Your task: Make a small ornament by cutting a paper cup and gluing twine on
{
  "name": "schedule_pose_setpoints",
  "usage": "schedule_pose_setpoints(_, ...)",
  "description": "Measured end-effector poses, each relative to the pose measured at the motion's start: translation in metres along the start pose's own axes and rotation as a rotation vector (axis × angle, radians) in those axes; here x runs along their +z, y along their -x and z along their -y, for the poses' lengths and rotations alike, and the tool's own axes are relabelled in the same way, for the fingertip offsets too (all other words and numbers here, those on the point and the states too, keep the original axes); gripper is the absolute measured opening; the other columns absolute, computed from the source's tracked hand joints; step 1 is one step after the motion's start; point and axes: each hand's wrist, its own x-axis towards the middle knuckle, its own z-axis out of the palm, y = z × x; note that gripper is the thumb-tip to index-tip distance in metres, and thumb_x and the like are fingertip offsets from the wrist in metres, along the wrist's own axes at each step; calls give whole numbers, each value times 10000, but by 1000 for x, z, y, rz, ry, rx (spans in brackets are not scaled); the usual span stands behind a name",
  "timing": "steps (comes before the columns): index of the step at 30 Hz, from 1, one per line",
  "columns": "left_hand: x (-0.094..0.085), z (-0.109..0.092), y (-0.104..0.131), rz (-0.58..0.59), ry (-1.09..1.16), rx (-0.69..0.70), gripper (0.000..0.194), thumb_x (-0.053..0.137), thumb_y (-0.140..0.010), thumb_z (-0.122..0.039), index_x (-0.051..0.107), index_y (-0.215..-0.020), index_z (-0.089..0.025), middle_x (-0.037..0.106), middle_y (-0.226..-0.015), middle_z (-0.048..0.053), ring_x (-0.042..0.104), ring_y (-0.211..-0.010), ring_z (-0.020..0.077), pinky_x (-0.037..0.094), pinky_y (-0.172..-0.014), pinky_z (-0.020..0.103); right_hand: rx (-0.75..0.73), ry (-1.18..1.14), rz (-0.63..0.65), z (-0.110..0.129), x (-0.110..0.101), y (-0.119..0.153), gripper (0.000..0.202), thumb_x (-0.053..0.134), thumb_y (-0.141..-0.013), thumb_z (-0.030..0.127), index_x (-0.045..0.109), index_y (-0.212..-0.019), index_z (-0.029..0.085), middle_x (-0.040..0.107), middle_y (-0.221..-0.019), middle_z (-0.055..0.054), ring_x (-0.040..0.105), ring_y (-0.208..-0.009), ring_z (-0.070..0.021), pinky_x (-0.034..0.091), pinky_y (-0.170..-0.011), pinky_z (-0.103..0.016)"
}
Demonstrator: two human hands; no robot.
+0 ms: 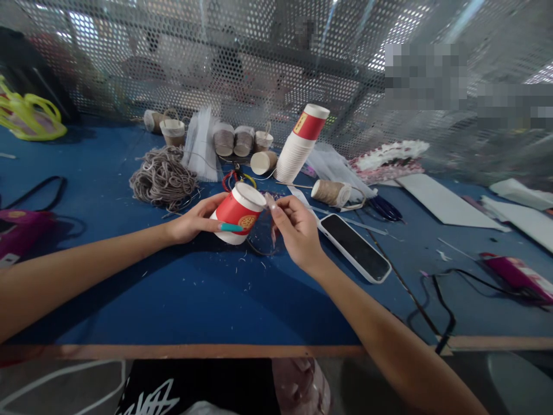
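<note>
- head view: left grip (pixel 192 223) clamped round a red-and-white paper cup (pixel 237 214), thumb w/ teal nail across the front; cup is tilted, rim end toward the r hand, held above the blue tabletop (pixel 194 314) nr its middle.
- right grip (pixel 296 227): thumb & forefinger bunched close together right by the cup rim; can't tell if anything's pinched b/w them. thin brown cord (pixel 261 253) loops below, b/w cup & r hand.
- just behind the cup: red-and-yellow scissors handles (pixel 237 180), partly hidden.
- l of that: tangled heap of grey-brown cord (pixel 163 180), then white mesh fabric (pixel 201 150) beside it.
- back row: several small cord-wrapped cups (pixel 223 141), some upright; another wrapped cup (pixel 330 193) lies on its side, r of a leaning stack of paper cups (pixel 298 147), top one red.
- r of the r hand: white-cased phone (pixel 355 248), dark screen up, flat on the tabletop.
- farther r: white boards (pixel 449 202) & a magenta pouch (pixel 518 274) w/ black strap. another magenta pouch (pixel 28 230) at far l, yellow-handled item (pixel 34 118) behind it.
- perforated metal screen (pixel 259 63) stands along the back; bits of cord scattered under the cup.
</note>
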Motion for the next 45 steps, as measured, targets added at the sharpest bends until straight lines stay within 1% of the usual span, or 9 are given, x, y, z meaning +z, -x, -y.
schedule_pose_setpoints(3, 1, -1, 0, 7, 20, -21, 716, 800, -637, -363, 578, -1287, -159, 723, -1146, 129, 696, -995, 293, 535, -857, 373, -41, 101, -168, -7, -1, -1, 299, 566, -902, 530, 525, -867, 236, 566, -672, 42, 541, -568, -99, 438, -535, -264)
schedule_pose_setpoints(6, 2, -3, 0, 8, 30, -48, 692, 793, -632, -353, 601, -1261, -138, 744, -1073, 124, 715, -918, 266, 554, -803, 340, -214, 190, -282, -10, -4, -3, 195, 566, -920, 423, 530, -984, 243, 625, -943, -26, 615, -883, -153, 499, -783, -329)
schedule_pose_setpoints(10, 1, -6, 0, 44, 63, -91, 602, 796, -637, -363, 667, -1172, -120, 769, -953, 114, 727, -785, 232, 568, -716, 310, -452, 135, -139, -4, -6, -1, 199, 547, -926, 341, 513, -1106, 265, 612, -1217, -72, 579, -1183, -221, 439, -1039, -457)
schedule_pose_setpoints(18, -11, -3, 0, 117, 80, -170, 567, 801, -634, -349, 700, -1152, -140, 786, -938, 104, 735, -784, 258, 577, -712, 334, -467, -19, 49, 10, -4, 6, 174, 576, -899, 299, 533, -1065, 273, 640, -1201, -68, 599, -1205, -267, 471, -1032, -541)
schedule_pose_setpoints(29, -7, -6, -1, 136, 90, -167, 578, 811, -636, -374, 703, -1141, -115, 785, -951, 123, 741, -794, 260, 582, -684, 315, -470, 54, 33, 10, -7, 7, 121, 564, -889, 297, 571, -1008, 277, 705, -1098, -49, 596, -1179, -261, 441, -1048, -544)
schedule_pose_setpoints(35, -6, -7, -1, 146, 112, -168, 575, 819, -635, -371, 701, -1147, -136, 785, -938, 97, 735, -774, 233, 574, -689, 296, -472, -72, 52, 9, -4, 6, 189, 583, -883, 343, 549, -1056, 276, 663, -1178, -64, 631, -1147, -273, 495, -981, -528)
schedule_pose_setpoints(38, -7, -7, -1, 158, 104, -166, 601, 796, -653, -359, 672, -1189, -116, 778, -967, 108, 731, -796, 243, 570, -713, 313, -517, -58, 40, 7, -4, 5, 150, 583, -885, 334, 582, -1020, 268, 688, -1108, -56, 632, -1113, -261, 470, -1013, -535)
schedule_pose_setpoints(41, -9, -4, -1, 168, 98, -177, 653, 772, -675, -363, 624, -1253, -98, 766, -1015, 119, 727, -844, 250, 568, -748, 327, -553, -47, 35, 5, -5, 4, 145, 591, -880, 326, 606, -1008, 261, 699, -1052, -47, 635, -1076, -249, 472, -1008, -523)
schedule_pose_setpoints(45, -13, 7, -3, 121, 110, -144, 660, 783, -634, -391, 643, -1206, -93, 770, -992, 127, 730, -811, 253, 572, -701, 315, -569, -116, 66, 3, -6, 3, 188, 588, -880, 332, 597, -1057, 268, 692, -1115, -44, 650, -1084, -262, 485, -981, -527)
